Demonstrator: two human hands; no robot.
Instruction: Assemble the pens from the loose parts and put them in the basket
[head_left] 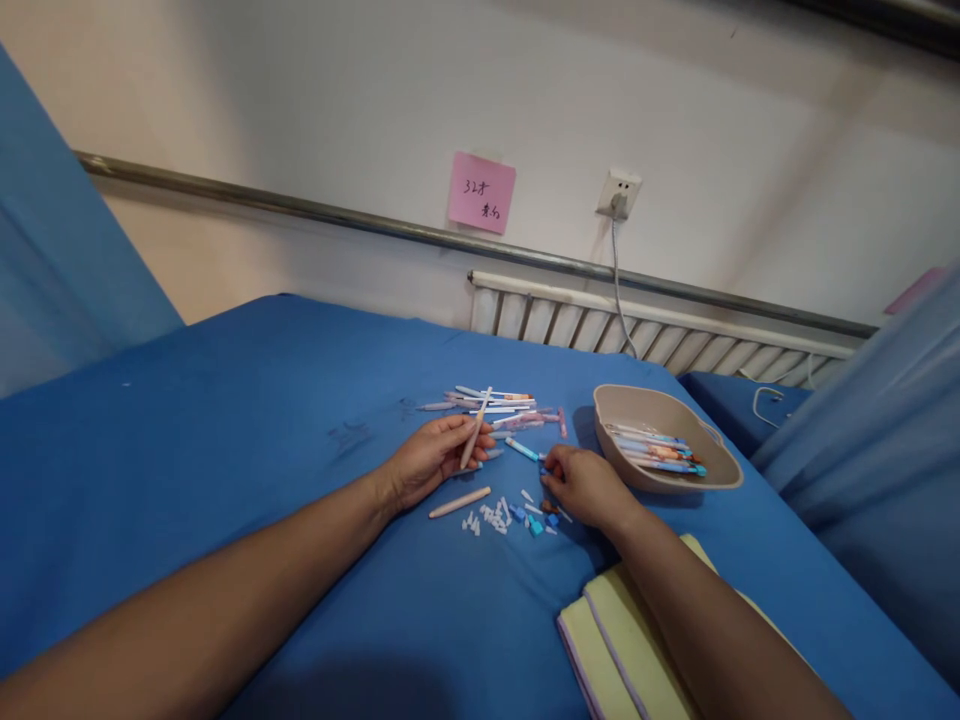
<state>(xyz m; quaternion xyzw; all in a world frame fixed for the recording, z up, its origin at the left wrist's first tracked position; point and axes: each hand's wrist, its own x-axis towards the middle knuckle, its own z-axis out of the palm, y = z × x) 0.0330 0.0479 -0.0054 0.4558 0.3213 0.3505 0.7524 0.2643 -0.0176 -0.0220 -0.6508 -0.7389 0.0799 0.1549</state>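
My left hand (431,458) is closed around a slim beige pen body (475,436), which points up with a pale tip. Curled down at the blue cloth, my right hand (589,487) has its fingertips together beside a light-blue pen piece (523,449); what they pinch is hidden. A second beige pen barrel (460,502) lies below my left hand. Between and below the hands are scattered small white tips (495,516) and several blue and teal pieces (535,525). A brown piece (550,507) rests just under my right fingers.
A pile of pen parts (517,405) lies beyond my hands. To the right stands a beige basket (607,400) holding several assembled pens (652,450). A folded yellow towel (600,625) lies under my right forearm. A radiator (555,322) and wall rail (337,215) are behind.
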